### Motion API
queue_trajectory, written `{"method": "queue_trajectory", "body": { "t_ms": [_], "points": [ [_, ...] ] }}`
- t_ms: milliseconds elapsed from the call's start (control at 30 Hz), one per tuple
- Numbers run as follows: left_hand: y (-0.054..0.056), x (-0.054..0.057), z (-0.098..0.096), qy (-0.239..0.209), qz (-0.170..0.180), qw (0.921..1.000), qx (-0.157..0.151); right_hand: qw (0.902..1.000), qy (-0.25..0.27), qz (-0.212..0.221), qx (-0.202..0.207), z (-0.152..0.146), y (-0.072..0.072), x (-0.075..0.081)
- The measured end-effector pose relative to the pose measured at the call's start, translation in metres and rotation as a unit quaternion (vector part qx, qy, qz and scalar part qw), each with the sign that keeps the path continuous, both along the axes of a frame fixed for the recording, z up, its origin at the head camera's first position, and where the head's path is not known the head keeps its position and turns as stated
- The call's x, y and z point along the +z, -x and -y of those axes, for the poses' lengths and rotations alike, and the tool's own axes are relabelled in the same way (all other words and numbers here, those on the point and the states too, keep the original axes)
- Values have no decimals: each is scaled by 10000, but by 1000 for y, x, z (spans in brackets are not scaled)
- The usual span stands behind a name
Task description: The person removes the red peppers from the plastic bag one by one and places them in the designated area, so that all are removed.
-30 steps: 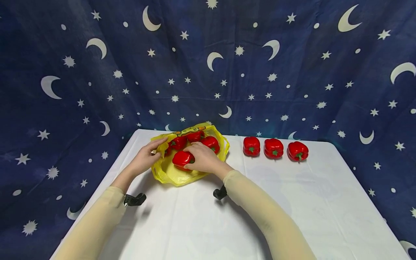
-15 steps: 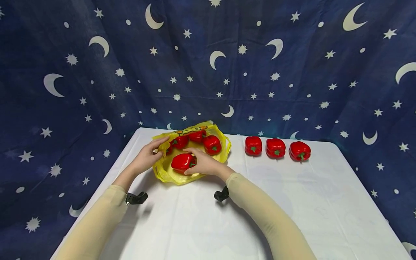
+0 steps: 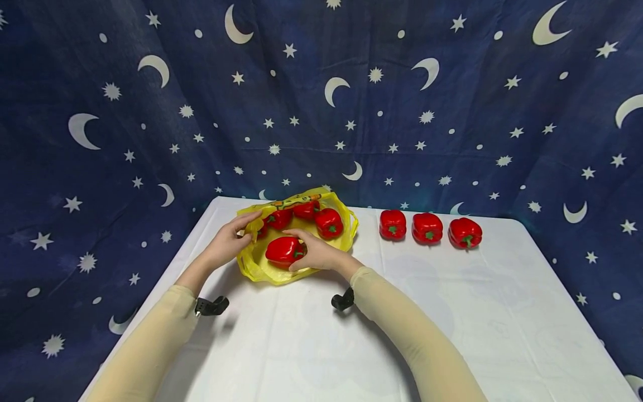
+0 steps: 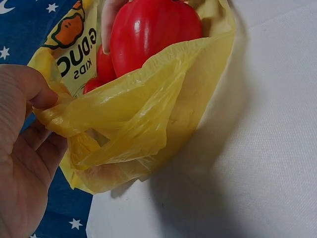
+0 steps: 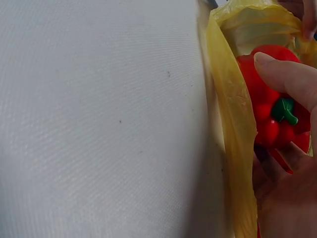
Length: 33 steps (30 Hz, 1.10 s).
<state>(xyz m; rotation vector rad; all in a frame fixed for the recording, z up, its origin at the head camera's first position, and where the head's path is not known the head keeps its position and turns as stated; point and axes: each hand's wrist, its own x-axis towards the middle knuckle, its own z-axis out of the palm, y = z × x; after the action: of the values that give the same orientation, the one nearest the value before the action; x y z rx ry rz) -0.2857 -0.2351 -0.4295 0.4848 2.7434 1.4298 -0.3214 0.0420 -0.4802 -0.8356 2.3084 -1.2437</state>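
Observation:
A yellow plastic bag (image 3: 261, 271) lies on the table with its mouth spread, and several red bell peppers are inside it. My left hand (image 3: 227, 244) pinches the bag's left rim between thumb and fingers; the left wrist view shows the film bunched at the thumb. Within the bag's mouth my right hand (image 3: 317, 252) grips a red bell pepper (image 3: 283, 251), its thumb on the near side and fingers round the far side. The green stem (image 5: 285, 110) points toward my right palm. Behind it sit other peppers, one of them a red pepper (image 3: 329, 223) at the bag's right side.
To the right of the bag, three red bell peppers stand in a row: a near one (image 3: 392, 225), a middle one (image 3: 427, 228) and a far one (image 3: 465, 233). The white-covered table (image 3: 281, 346) meets a dark blue moon-and-star curtain (image 3: 301, 111) at the back.
My right hand and the pepper in it have shifted slightly nearer to me, away from the peppers behind. My left hand keeps its hold on the bag. The view has moved a little.

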Motion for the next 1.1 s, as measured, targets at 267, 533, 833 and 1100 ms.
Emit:
{"method": "queue_trajectory", "body": {
  "t_ms": [267, 533, 833, 1100],
  "points": [
    [0, 2, -1, 1, 10, 10000, 5, 9987, 302, 402, 65, -2, 0, -1],
    [-1, 3, -2, 6, 56, 10000, 13, 9983, 284, 512, 7, -1, 1, -3],
    [0, 1, -2, 7, -6, 10000, -19, 9964, 488, 690, -41, -1, 1, -4],
    [0, 1, -2, 23, -23, 10000, -3, 9954, 635, 707, -88, -1, 2, -6]
  ]
}}
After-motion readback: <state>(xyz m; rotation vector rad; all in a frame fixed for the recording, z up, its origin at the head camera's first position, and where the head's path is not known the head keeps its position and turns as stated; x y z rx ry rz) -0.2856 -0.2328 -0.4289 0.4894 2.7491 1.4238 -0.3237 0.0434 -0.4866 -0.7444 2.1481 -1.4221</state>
